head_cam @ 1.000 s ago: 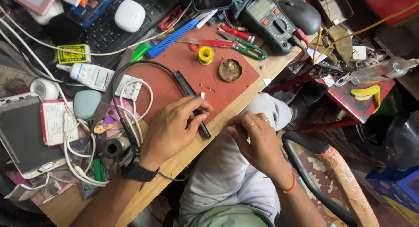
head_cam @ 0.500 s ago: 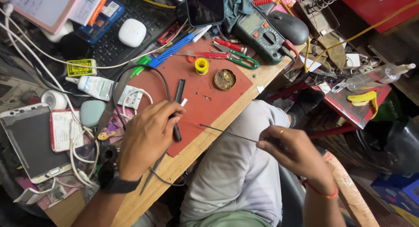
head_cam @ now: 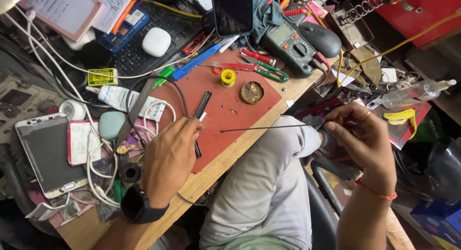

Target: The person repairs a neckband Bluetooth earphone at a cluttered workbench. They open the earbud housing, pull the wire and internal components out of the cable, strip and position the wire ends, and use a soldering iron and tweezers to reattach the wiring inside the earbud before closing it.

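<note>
While left hand (head_cam: 169, 156) grips tool (head_cam: 200, 116)

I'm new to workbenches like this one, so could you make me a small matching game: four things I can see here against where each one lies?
Things:
1. thin black wire
2. yellow spool
3. white earbud case
4. multimeter

Places:
A. on the black keyboard
B. at the mat's far right corner, beside the mouse
C. on the red mat, near the scissors
D. pinched in the right hand

Pairs: 1-D, 2-C, 3-A, 4-B
</note>
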Action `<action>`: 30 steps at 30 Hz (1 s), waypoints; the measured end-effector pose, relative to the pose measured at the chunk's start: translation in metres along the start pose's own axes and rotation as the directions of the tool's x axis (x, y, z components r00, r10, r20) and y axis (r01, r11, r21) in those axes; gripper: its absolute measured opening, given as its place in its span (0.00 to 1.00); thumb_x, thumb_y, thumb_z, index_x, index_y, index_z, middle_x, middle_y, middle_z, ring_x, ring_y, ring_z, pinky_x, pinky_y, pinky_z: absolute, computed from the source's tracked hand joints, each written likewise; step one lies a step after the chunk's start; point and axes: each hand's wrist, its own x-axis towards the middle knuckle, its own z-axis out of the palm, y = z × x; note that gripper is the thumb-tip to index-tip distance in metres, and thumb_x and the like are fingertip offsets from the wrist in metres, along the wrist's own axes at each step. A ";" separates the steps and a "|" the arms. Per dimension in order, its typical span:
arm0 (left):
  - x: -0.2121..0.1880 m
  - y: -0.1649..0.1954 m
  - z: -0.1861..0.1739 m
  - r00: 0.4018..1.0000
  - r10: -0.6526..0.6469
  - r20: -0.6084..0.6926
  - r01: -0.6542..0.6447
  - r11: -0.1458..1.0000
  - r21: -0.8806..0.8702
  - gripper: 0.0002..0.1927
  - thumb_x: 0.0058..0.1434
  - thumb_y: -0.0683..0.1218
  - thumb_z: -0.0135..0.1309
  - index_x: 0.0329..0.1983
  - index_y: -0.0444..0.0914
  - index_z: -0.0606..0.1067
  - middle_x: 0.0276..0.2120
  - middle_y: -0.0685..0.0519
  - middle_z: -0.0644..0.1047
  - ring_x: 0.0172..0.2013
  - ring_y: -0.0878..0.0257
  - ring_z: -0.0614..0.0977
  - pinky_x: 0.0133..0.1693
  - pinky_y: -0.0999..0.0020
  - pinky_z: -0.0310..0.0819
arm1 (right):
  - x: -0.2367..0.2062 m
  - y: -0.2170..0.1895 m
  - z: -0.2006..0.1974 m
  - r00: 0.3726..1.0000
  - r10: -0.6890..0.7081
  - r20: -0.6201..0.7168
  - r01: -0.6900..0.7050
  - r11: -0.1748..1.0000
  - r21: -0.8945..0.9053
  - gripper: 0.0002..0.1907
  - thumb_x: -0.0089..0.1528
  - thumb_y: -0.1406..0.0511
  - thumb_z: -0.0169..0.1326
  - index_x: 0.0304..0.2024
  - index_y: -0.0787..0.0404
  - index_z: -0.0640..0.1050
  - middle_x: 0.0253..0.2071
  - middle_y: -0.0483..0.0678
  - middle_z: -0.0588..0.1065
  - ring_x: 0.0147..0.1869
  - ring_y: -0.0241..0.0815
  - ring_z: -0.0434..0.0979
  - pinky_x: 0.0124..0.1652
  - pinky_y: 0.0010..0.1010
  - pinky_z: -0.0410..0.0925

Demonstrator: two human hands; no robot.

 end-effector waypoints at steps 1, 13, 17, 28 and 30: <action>0.001 0.001 0.000 1.000 0.000 -0.007 0.000 1.000 0.002 0.06 0.62 0.37 0.51 0.42 0.36 0.74 0.37 0.48 0.79 0.41 0.47 0.81 0.39 0.51 0.74 | 0.002 -0.002 0.000 0.999 0.002 -0.032 -0.001 0.999 0.032 0.08 0.64 0.72 0.60 0.45 0.66 0.77 0.34 0.39 0.71 0.34 0.26 0.67 0.34 0.18 0.62; -0.012 0.053 0.003 0.938 0.321 -0.133 -0.344 0.907 -0.243 0.27 0.58 0.44 0.62 0.60 0.34 0.71 0.53 0.45 0.75 0.52 0.47 0.79 0.50 0.56 0.76 | 0.002 -0.047 0.104 0.984 -0.169 0.063 0.162 0.981 0.103 0.08 0.63 0.75 0.59 0.43 0.69 0.74 0.39 0.47 0.76 0.38 0.31 0.79 0.38 0.22 0.73; -0.020 0.050 0.009 0.950 0.195 -0.242 -0.285 0.858 -0.427 0.25 0.60 0.41 0.65 0.59 0.37 0.70 0.51 0.50 0.78 0.50 0.54 0.82 0.50 0.62 0.78 | -0.010 -0.068 0.146 0.965 -0.261 0.018 0.253 0.949 0.189 0.09 0.66 0.77 0.55 0.46 0.69 0.69 0.43 0.49 0.74 0.38 0.31 0.79 0.35 0.20 0.72; -0.032 0.008 -0.011 0.987 -0.037 -0.158 -0.075 0.759 -0.646 0.15 0.55 0.36 0.65 0.45 0.37 0.78 0.40 0.53 0.81 0.42 0.60 0.86 0.42 0.66 0.81 | 0.009 -0.088 0.198 0.986 -0.043 0.161 0.049 0.998 -0.036 0.11 0.68 0.74 0.53 0.51 0.66 0.68 0.30 0.53 0.80 0.28 0.33 0.84 0.26 0.24 0.72; -0.028 0.003 -0.014 0.981 -0.176 -0.084 0.086 0.776 -0.625 0.14 0.55 0.37 0.65 0.45 0.38 0.79 0.37 0.54 0.82 0.37 0.62 0.87 0.36 0.68 0.81 | 0.013 -0.093 0.206 0.976 -0.131 0.177 0.140 0.989 -0.043 0.10 0.68 0.74 0.51 0.51 0.67 0.67 0.34 0.54 0.80 0.29 0.34 0.84 0.27 0.24 0.73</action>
